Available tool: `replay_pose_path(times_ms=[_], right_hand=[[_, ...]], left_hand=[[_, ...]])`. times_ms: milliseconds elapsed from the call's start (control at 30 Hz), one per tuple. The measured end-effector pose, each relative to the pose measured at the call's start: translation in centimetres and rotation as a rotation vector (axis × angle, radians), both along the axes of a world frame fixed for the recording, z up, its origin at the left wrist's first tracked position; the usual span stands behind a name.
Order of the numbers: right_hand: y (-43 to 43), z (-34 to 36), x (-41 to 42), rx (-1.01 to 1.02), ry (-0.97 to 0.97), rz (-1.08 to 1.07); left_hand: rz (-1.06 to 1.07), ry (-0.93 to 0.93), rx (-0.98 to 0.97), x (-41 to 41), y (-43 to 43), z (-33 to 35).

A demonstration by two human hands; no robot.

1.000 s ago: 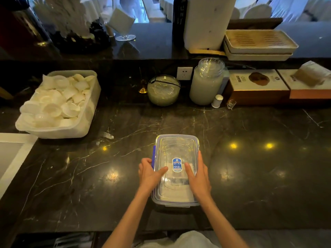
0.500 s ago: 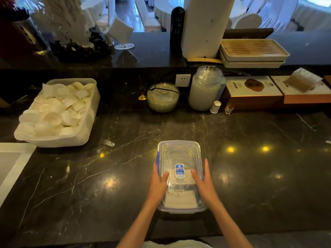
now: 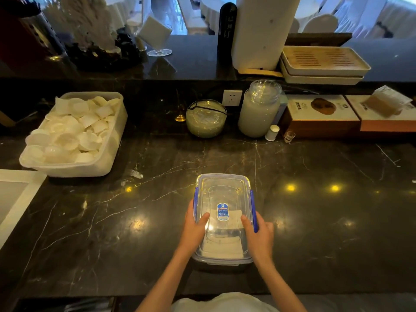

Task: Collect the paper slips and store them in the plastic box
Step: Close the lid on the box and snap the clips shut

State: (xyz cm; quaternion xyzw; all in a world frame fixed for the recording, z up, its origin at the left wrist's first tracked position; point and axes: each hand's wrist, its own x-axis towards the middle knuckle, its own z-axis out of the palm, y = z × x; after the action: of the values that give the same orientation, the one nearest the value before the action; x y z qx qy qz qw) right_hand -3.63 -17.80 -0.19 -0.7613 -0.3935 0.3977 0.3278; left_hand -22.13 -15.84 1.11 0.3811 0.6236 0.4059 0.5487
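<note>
A clear plastic box [image 3: 222,194] with a lid, blue side clips and a blue label lies on the dark marble counter in front of me. White paper slips [image 3: 221,251] show through the lid at its near end. My left hand [image 3: 193,230] grips the box's left side, thumb on the lid. My right hand [image 3: 258,235] grips the right side by the blue clip, thumb also on the lid.
A white tub [image 3: 108,154] full of white paper cups stands at the left. Behind the box are a glass bowl [image 3: 206,119], a tall glass jar [image 3: 258,109], a small white bottle [image 3: 272,132] and flat cartons [image 3: 319,118]. Stacked trays [image 3: 324,64] rest on the raised ledge.
Both hands have slid from the top of the lid out to the box's long sides, the right hand reaching the blue clip. The box stays in place.
</note>
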Motion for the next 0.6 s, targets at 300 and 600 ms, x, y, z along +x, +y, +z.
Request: replay_pose_path(times_ms=[300, 600], right_hand=[[1.6, 0.5, -0.1, 0.039, -0.109, 0.028], [12.0, 3.3, -0.8, -0.150, -0.498, 0.336]], left_hand=[[0.034, -0.064, -0.065, 0.2, 0.1, -0.1], [0.223, -0.471, -0.696, 3.6, -0.3, 2.9]])
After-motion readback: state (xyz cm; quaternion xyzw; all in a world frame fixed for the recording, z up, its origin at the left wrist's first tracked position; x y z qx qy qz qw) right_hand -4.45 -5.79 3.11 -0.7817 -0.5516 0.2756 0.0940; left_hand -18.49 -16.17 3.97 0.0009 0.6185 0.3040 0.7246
